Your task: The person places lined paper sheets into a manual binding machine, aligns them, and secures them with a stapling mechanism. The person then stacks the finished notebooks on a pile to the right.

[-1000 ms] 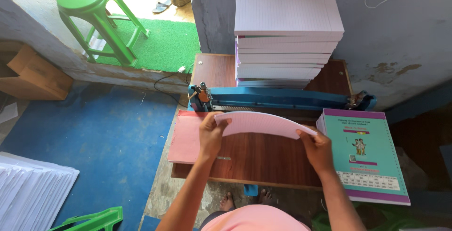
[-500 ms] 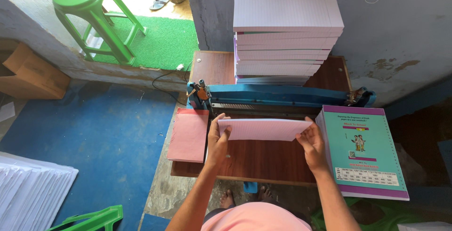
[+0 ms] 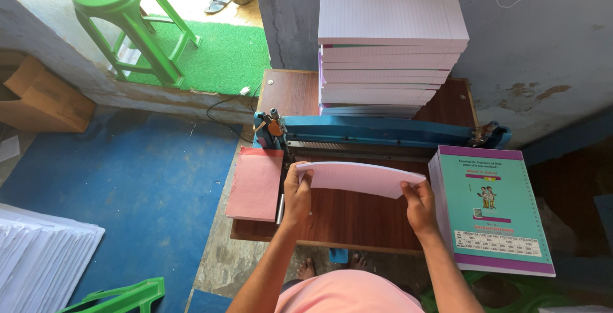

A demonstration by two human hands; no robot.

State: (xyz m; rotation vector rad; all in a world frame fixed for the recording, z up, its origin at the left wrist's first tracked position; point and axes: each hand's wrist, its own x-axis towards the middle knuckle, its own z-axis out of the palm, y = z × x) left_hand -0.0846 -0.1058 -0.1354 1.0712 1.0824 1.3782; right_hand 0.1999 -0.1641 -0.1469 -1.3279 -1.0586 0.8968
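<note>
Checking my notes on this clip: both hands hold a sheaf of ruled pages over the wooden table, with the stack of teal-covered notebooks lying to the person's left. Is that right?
Not quite. The head view shows the left hand and right hand holding the sheaf of ruled pages over the wooden table, but the stack of teal-covered notebooks lies to the person's right, not left.

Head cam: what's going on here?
A person holds a sheaf of ruled paper by both ends, left hand and right hand, above a wooden table, just in front of a blue bench machine. Behind it is a tall stack of ruled pads. Pink sheets lie at the left, a pile of teal-covered notebooks at the right.
</note>
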